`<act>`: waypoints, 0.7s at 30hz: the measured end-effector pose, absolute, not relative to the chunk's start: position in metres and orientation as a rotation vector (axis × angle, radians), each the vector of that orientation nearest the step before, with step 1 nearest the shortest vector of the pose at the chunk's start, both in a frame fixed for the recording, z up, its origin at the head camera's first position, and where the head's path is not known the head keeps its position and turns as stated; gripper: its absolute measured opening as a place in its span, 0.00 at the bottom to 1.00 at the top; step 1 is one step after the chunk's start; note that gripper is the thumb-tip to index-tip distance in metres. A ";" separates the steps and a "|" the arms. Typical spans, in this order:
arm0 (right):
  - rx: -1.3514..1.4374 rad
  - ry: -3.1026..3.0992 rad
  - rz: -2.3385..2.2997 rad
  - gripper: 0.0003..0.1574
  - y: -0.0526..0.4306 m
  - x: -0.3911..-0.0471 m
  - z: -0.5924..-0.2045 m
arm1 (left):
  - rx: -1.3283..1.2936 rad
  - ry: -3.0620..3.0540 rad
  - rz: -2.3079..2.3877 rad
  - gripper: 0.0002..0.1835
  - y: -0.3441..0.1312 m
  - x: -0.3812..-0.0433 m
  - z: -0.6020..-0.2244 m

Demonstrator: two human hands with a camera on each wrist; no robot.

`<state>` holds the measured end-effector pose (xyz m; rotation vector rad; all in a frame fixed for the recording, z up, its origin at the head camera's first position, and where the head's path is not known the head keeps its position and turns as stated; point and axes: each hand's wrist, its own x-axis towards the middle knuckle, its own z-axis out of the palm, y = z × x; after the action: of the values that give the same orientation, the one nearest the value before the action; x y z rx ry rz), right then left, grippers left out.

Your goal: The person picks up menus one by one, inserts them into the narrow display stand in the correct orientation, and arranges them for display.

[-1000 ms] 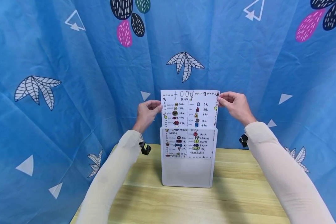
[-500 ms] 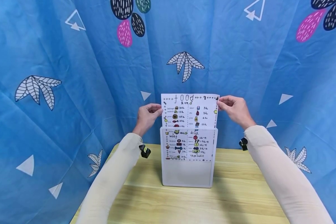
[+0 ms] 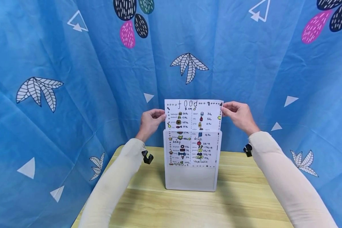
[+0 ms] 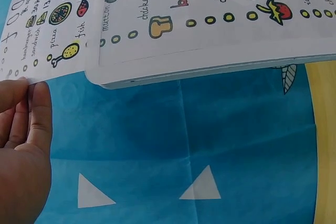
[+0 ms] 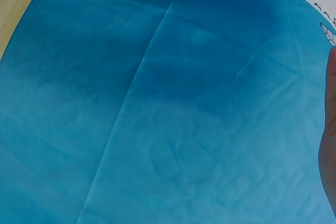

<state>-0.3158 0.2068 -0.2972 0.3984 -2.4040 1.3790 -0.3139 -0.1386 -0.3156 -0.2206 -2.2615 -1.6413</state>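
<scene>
A handwritten paper menu headed "food" [image 3: 188, 115], with small coloured drawings and prices, stands upright in the head view. Its lower part sits behind the see-through front of a white-rimmed sign holder [image 3: 190, 180], while its upper part sticks out above the holder's top edge. My left hand [image 3: 151, 123] pinches the sheet's left edge between thumb and fingers. On the opposite side, my right hand [image 3: 240, 115] pinches the right edge near the top corner. The left wrist view shows the left fingertips [image 4: 39, 95] at the paper's edge, beside the holder's corner [image 4: 100, 83].
The holder stands on a light wooden table [image 3: 148, 205]. Behind and on both sides hangs a blue curtain [image 3: 131, 88] printed with leaves and triangles. Each wrist wears a small black device, such as the left one [image 3: 147, 157].
Both hands have moved down with the menu, which has slid deeper into the holder; less of it shows above the top edge. The holder has stayed in place.
</scene>
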 end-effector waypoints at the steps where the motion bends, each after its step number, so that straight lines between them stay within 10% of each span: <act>1: 0.398 -2.398 1.384 0.16 0.207 -0.316 -0.297 | -0.224 -2.255 -1.646 0.10 -0.138 -0.314 -0.315; 21: 0.453 -2.330 1.388 0.16 0.208 -0.314 -0.275 | -0.335 -2.162 -1.582 0.10 -0.135 -0.318 -0.280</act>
<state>-0.3140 0.2080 -0.2753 0.4526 -2.3298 1.3879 -0.3180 -0.1352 -0.2804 -0.3347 -2.1617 -1.5818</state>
